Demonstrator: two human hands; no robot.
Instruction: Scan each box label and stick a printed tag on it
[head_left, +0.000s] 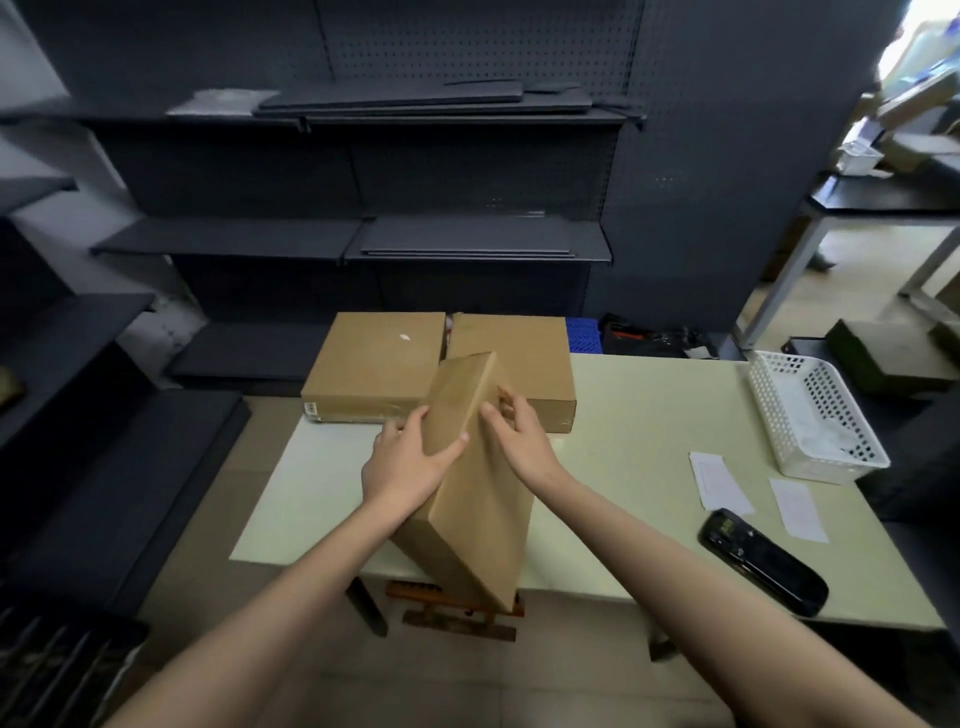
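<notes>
Cardboard box, tilted, is gripped by the left hand and right hand, fingers spread. No readable writing shows on it.

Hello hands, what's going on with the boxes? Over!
Left hand and right hand both gripping tilted box. Scanner and tags lying untouched on table. Nothing in the way.
</notes>
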